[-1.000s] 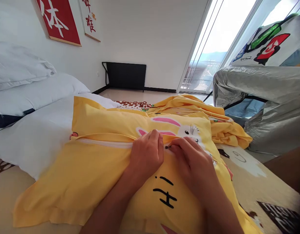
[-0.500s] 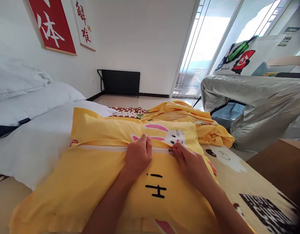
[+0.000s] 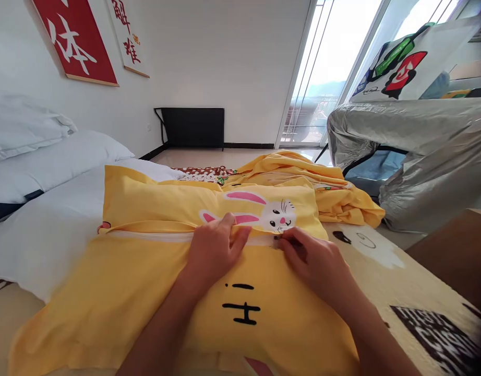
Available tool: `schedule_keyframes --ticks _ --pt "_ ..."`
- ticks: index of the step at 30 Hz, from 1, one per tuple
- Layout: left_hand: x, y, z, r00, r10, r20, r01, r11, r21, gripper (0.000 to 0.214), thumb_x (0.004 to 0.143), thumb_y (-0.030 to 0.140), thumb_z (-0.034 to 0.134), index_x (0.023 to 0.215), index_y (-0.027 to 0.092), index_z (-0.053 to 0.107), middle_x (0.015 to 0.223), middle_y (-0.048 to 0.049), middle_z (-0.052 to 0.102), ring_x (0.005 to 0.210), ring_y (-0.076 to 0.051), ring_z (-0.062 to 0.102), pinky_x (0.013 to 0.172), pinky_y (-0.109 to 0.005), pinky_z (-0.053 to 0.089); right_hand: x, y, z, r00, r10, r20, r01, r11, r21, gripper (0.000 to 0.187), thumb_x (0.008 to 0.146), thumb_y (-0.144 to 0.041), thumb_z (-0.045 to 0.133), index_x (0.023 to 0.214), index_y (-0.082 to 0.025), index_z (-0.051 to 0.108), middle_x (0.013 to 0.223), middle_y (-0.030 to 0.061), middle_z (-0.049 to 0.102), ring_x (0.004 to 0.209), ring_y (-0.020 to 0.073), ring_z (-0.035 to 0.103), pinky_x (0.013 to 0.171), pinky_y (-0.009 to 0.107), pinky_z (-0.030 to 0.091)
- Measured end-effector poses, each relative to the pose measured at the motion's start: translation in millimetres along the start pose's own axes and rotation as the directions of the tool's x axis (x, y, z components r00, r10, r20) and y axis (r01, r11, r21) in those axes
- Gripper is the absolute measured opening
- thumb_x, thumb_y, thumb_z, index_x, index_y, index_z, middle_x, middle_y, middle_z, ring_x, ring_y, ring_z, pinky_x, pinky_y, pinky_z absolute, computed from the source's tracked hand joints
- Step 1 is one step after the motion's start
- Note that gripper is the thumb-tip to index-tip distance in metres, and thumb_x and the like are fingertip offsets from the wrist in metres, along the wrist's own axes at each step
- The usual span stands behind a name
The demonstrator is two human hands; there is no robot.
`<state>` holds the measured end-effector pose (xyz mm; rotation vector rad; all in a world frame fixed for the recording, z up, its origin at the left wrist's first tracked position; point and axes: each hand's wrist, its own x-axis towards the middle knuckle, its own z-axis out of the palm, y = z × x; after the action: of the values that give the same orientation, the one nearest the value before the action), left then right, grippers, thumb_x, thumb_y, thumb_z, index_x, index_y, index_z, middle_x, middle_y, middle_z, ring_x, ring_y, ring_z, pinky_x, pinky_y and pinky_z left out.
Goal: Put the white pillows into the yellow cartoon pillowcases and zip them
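A yellow pillowcase (image 3: pixel 146 292) with a white rabbit print and black lettering lies in front of me, plump as if filled. A pale zipper (image 3: pixel 154 237) runs across it beneath a narrow fabric flap. My left hand (image 3: pixel 215 250) is on the flap near the middle, fabric between its thumb and curled fingers; the thumb stands a little apart from the index finger. At the zipper's right part, my right hand (image 3: pixel 313 261) pinches beside a small dark zipper pull (image 3: pixel 277 237). Its fingertips partly hide what they grip.
White pillows (image 3: pixel 68 167) are piled on the left. Crumpled yellow bedding (image 3: pixel 342 196) lies beyond the pillowcase, on a patterned beige blanket (image 3: pixel 365 282). To the right stand a cardboard box (image 3: pixel 455 261) and something wrapped in silver sheeting (image 3: pixel 436 151). A black folded panel (image 3: pixel 193 128) leans against the wall.
My left thumb has spread from the index finger, and that hand sits flatter on the flap. The right hand stays by the zipper pull, its fingers shifted slightly. The view has shifted a little.
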<state>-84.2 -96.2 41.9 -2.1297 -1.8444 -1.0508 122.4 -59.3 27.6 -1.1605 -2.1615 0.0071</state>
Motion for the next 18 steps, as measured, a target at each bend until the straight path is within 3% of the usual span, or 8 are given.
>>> schedule_keyframes --ticks 3,9,14,18 --pt "0 2 -1.2 0.995 0.091 0.034 -0.094 0.993 0.074 0.044 0.084 0.057 0.051 0.064 0.02 0.039 0.055 0.0028 0.047 0.051 -0.013 0.042 0.052 -0.026 0.022 1 0 11 0.993 -0.08 -0.09 0.076 0.996 -0.049 0.009 0.087 -0.026 0.052 0.08 -0.021 0.055 0.074 -0.0016 0.067 0.064 0.0138 0.06 0.056 0.023 0.039" --pt "1 2 -1.4 0.99 0.135 0.048 -0.137 0.99 0.039 0.046 0.094 0.041 0.039 0.056 0.017 0.046 0.053 0.0019 0.049 0.053 -0.011 0.043 0.054 -0.027 0.021 -1 -8 4 0.938 -0.21 -0.275 0.199 0.978 -0.065 0.006 0.087 -0.021 0.053 0.082 -0.019 0.056 0.082 0.0025 0.066 0.077 0.0153 0.062 0.069 0.025 0.044" --pt "-2 4 -6.0 0.99 0.14 -0.024 -0.141 0.988 -0.058 0.049 0.094 0.04 0.043 0.052 0.015 0.042 0.05 0.0032 0.043 0.05 -0.008 0.037 0.054 -0.026 0.022 -10 -14 -24 0.977 -0.111 -0.183 0.11 0.994 -0.018 0.009 0.089 -0.025 0.051 0.083 -0.021 0.057 0.07 -0.0018 0.064 0.058 0.0105 0.058 0.053 0.021 0.041" --pt "-5 6 -8.6 0.992 0.119 -0.043 -0.123 0.986 -0.11 0.049 0.093 0.037 0.044 0.051 0.015 0.035 0.048 0.004 0.037 0.048 -0.008 0.031 0.053 -0.027 0.021 -11 -13 -32 0.984 -0.085 -0.153 0.084 0.996 -0.015 0.014 0.089 -0.028 0.048 0.08 -0.022 0.057 0.068 -0.0013 0.065 0.056 0.0113 0.059 0.053 0.022 0.042"
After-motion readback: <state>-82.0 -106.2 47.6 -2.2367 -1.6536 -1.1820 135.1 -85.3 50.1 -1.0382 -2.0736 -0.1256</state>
